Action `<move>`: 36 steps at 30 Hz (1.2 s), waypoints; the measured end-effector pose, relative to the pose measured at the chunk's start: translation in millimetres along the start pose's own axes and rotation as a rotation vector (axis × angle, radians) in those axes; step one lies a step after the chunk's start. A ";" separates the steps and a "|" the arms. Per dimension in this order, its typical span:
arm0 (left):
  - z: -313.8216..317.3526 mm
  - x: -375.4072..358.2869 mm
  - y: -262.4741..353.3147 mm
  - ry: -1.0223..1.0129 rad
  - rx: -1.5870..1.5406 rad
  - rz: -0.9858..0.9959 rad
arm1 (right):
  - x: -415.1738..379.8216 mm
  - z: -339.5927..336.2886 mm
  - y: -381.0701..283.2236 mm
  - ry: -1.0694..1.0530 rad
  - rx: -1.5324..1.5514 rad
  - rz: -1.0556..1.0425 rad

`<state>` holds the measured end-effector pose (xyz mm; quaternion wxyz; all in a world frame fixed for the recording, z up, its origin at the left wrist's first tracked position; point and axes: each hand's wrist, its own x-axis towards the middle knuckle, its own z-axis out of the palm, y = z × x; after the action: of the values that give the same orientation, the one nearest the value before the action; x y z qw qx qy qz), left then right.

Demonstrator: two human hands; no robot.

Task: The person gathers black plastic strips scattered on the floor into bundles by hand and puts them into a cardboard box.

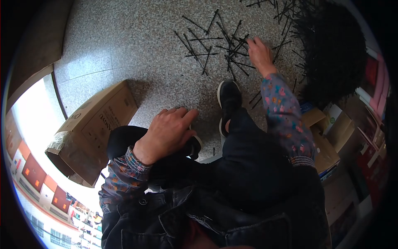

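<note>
Many thin black sticks (203,38) lie scattered and crossed on the speckled floor in front of me. My right hand (261,54) reaches down to the right side of this scatter. Its fingers are bent and drawn together, with the tips right at the ends of some sticks. Whether one is pinched between them is hidden. My left hand (168,132) rests palm down over my left knee, fingers stretched out and holding nothing. To the right of my right hand stands a big, dense black heap (333,54) of similar thin pieces.
An open cardboard box (97,128) lies on its side at the left, near a bright doorway. More opened cartons (325,141) stand at my right, below the black heap. My black shoe (230,97) is on the floor just short of the sticks.
</note>
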<state>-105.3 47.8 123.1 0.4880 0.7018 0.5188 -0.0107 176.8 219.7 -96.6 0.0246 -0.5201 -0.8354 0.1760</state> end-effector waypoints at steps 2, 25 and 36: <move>1.3 -0.4 -1.2 0.014 -0.004 -0.005 | 17.7 6.3 3.5 -0.032 -0.078 -0.149; 0.8 -4.7 -5.9 0.060 -0.004 0.016 | 15.7 -25.1 48.7 -0.455 0.041 0.240; -1.8 -3.8 -4.6 0.032 0.001 0.010 | 32.8 22.2 89.9 0.282 1.785 1.223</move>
<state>-111.4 46.3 123.0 0.4795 0.7047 0.5229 0.0028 234.1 278.3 -150.9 0.3972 -0.6576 0.0036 0.6401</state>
